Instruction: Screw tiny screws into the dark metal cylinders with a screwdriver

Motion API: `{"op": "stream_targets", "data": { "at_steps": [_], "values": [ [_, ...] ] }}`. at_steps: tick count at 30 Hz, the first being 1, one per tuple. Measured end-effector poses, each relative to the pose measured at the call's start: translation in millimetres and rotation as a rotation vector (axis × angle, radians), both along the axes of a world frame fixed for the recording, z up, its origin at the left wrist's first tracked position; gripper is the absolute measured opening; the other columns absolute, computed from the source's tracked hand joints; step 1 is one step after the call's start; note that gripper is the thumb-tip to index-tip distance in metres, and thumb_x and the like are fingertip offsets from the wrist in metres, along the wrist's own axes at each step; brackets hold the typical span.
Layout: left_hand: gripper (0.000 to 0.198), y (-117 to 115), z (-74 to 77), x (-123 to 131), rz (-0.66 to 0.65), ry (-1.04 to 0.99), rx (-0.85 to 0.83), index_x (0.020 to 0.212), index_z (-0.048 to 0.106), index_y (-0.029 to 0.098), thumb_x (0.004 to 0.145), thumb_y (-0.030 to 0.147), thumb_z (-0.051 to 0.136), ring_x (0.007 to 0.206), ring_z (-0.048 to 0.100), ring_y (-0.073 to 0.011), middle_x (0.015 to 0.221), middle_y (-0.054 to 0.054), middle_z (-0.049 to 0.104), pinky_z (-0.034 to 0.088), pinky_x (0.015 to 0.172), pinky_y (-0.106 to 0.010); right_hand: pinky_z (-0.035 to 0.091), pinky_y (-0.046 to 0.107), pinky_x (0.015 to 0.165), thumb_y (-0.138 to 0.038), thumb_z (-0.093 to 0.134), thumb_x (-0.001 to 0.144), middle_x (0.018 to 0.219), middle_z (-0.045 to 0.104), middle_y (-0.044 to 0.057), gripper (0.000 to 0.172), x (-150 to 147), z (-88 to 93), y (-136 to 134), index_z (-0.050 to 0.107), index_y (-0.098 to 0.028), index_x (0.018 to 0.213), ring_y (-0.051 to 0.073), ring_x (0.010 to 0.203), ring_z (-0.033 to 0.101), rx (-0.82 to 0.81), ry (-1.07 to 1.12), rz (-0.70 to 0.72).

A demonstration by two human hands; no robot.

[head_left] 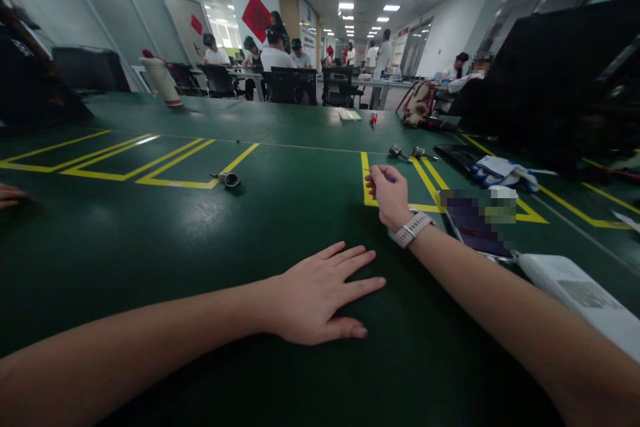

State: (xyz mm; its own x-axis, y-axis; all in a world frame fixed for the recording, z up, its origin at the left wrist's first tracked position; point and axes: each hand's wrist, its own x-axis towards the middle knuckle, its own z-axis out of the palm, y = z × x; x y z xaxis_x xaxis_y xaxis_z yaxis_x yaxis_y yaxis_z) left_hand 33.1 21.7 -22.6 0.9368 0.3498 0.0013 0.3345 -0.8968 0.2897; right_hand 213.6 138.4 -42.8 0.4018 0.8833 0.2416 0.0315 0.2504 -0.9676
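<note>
My left hand [325, 297] rests palm down on the dark green table [225, 360], its fingers spread and nothing in them. Beyond it, my right hand [391, 195], with a light watch strap on the wrist, is raised over a yellow tape outline [430, 207]. Its thumb and index finger are pinched together; a thin tip seems to show there, too small to name. Past that hand lie two small metallic pieces with round heads and thin stems, one [399, 153] nearer and one [423, 153] to its right. A similar round-headed metal piece [231, 179] lies farther left.
Right of my right arm are a dark-screened device [475, 230], a white case [575, 287] and blue-white gloves [505, 171]. A red-handled item [373, 119] and a patterned bag [419, 103] lie farther back. Another person's hand [11, 195] rests at the left edge.
</note>
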Motion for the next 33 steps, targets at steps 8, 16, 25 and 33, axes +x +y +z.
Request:
{"op": "stream_targets", "data": {
  "at_steps": [8,16,25,33],
  "values": [
    [0.068,2,-2.1,-4,0.003,-0.001,-0.079,0.145,0.028,0.023,0.088,0.057,0.040,0.143,0.013,-0.0285,0.155,-0.015,0.018,0.014,0.115,-0.052,0.035,0.037,0.083,-0.015,0.052,0.081,0.093,0.063,0.010,0.010,44,17.6,103,0.059,-0.015,0.088,0.022,0.096,0.055,-0.033,-0.683,-0.228],
    [0.066,4,-1.7,-7,0.008,-0.042,-0.128,0.145,0.030,0.022,0.086,0.044,0.053,0.143,0.014,-0.0275,0.155,-0.012,0.018,0.013,0.117,-0.049,0.036,0.045,0.095,-0.014,0.056,0.086,0.126,0.051,0.024,0.034,64,15.7,159,0.053,-0.005,0.119,0.030,0.120,0.046,-0.322,-1.069,-0.355],
    [0.058,10,0.3,-9,-0.040,-0.036,-0.140,0.144,0.031,0.017,0.091,0.034,0.045,0.142,0.015,-0.0295,0.155,-0.014,0.019,0.015,0.116,-0.050,0.050,0.045,0.088,-0.032,0.056,0.090,0.123,0.055,0.010,0.035,66,-4.9,170,0.053,-0.016,0.121,0.023,0.105,0.058,-0.464,-1.214,-0.344],
    [0.060,8,0.8,-6,-0.014,-0.091,-0.166,0.141,0.037,0.019,0.089,0.047,0.048,0.142,0.021,-0.0296,0.153,-0.014,0.027,0.017,0.115,-0.051,0.037,0.044,0.086,-0.002,0.057,0.072,0.108,0.056,0.024,0.030,44,-5.8,131,0.055,-0.005,0.101,0.032,0.103,0.052,-0.169,-1.166,-0.086]
  ]
}}
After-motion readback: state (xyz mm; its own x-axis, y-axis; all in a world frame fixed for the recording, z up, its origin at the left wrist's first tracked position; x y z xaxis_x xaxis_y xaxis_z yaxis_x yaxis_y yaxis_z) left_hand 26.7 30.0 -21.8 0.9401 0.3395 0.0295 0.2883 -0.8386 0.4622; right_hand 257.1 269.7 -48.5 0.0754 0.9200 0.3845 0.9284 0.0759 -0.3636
